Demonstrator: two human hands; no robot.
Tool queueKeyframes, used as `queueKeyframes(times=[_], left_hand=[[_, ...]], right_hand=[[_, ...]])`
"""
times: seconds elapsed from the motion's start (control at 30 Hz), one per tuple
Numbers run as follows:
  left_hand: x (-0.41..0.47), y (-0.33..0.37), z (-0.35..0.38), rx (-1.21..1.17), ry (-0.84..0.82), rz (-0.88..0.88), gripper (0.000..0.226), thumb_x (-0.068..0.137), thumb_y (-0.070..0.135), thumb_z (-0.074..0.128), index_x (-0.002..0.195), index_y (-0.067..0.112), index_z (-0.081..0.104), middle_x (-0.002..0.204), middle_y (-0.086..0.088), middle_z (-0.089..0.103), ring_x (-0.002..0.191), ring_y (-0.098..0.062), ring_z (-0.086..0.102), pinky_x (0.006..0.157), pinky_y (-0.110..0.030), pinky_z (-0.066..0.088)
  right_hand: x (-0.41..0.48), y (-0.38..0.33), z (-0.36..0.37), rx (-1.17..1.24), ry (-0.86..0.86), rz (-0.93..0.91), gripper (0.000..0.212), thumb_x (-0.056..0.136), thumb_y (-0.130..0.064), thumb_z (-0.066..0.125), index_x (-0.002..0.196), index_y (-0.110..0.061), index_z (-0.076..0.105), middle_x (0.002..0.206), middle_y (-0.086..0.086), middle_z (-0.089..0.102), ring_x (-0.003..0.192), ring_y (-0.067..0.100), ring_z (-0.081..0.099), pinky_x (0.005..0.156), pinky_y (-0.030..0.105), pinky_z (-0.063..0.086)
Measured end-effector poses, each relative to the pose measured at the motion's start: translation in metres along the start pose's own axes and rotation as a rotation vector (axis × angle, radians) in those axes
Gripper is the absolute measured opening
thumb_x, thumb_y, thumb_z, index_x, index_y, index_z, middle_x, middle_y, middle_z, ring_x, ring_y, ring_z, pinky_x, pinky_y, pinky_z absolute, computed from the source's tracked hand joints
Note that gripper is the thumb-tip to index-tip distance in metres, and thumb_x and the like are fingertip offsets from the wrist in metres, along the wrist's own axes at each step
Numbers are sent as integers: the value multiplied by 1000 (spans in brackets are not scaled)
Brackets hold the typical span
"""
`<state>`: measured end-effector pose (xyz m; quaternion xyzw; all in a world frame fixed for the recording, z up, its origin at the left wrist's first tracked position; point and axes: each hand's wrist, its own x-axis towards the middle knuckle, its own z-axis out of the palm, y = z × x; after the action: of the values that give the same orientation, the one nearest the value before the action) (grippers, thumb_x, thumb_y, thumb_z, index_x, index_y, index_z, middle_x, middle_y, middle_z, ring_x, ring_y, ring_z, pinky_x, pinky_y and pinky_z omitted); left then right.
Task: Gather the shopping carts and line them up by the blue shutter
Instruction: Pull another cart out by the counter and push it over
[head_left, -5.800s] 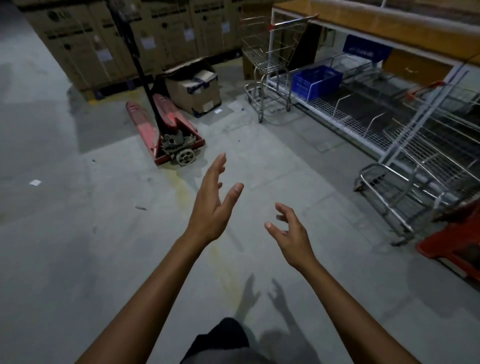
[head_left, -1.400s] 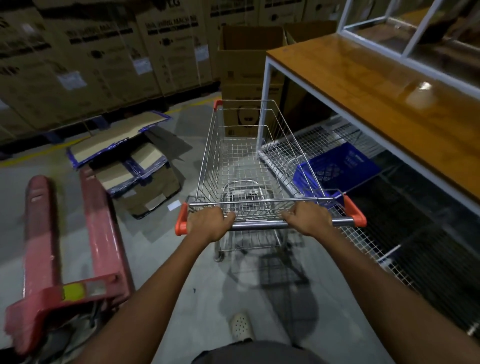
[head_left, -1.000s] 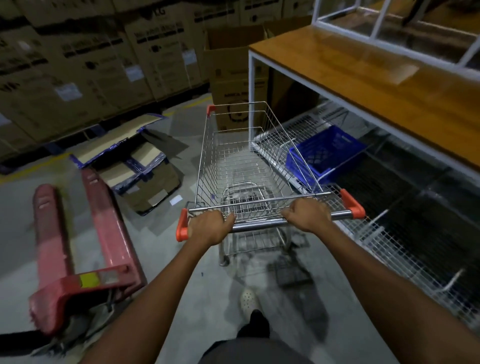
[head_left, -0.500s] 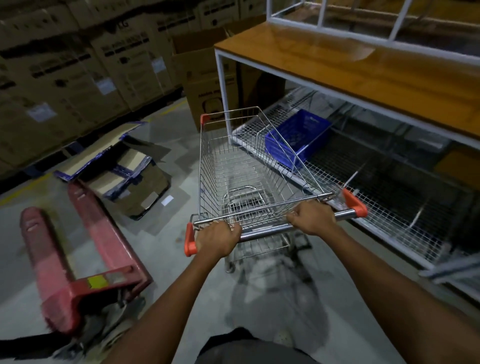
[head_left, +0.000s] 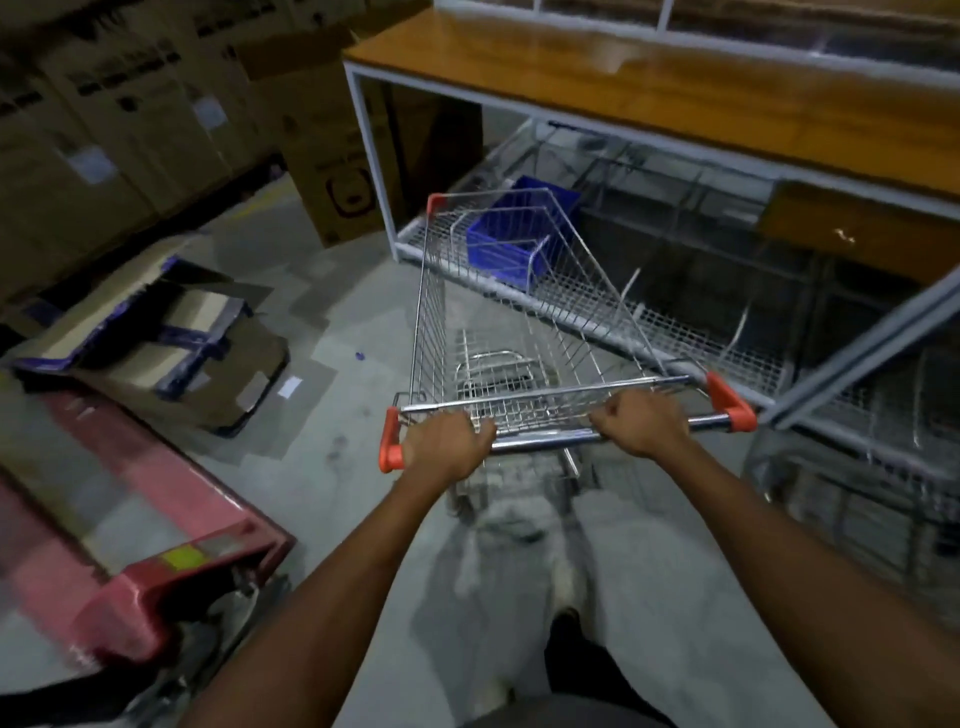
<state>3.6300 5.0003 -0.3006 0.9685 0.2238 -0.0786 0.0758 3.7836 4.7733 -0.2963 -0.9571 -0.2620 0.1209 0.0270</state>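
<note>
Swung round since a moment ago, the shopping cart (head_left: 524, 332) now points its long axis away and slightly left, nose under the bench (head_left: 675, 88) near the blue crate (head_left: 511, 244). Empty chrome wire, orange-capped handle. Left hand (head_left: 447, 449) and right hand (head_left: 644, 423) are equally near, fingers (head_left: 605, 418) wrapped tight around the bar.
</note>
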Motion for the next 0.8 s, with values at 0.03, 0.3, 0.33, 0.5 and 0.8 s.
queueKeyframes(times=[0.03, 0.3, 0.33, 0.5, 0.8], left_hand=[[-8, -3, 2, 1, -4, 20, 57, 99, 55, 30, 91, 11, 66, 102, -16, 70, 95, -35, 66, 76, -38, 42], [-73, -20, 8, 47, -16, 191, 54, 101, 56, 31, 80, 13, 58, 95, -13, 69, 90, -32, 65, 77, -39, 43], [-81, -20, 9, 44, -21, 199, 55, 100, 56, 32, 77, 13, 57, 91, -12, 68, 87, -31, 65, 76, -39, 43], [-124, -16, 15, 44, -18, 248, 54, 101, 54, 32, 75, 14, 57, 81, -7, 60, 75, -26, 55, 70, -35, 40], [-234, -6, 38, 46, -29, 342, 59, 102, 57, 28, 81, 11, 61, 88, -10, 64, 84, -30, 62, 71, -37, 42]], right_hand=[[-17, -4, 3, 16, 2, 32, 43, 90, -53, 49, 81, -18, 72, 87, 9, 68, 91, 30, 66, 69, 32, 40], [-128, -29, 28, 41, 18, 165, 50, 88, -56, 45, 85, -14, 72, 97, 14, 71, 98, 33, 66, 73, 34, 43], [-140, -31, 29, 40, 17, 180, 50, 89, -56, 45, 87, -14, 72, 100, 14, 71, 100, 33, 66, 76, 35, 45], [-199, -34, 37, 71, 13, 228, 46, 91, -54, 47, 84, -16, 71, 98, 13, 72, 99, 32, 66, 79, 35, 46], [-325, -33, 64, 124, 8, 301, 44, 92, -54, 47, 74, -19, 67, 82, 6, 63, 91, 29, 65, 73, 34, 40]])
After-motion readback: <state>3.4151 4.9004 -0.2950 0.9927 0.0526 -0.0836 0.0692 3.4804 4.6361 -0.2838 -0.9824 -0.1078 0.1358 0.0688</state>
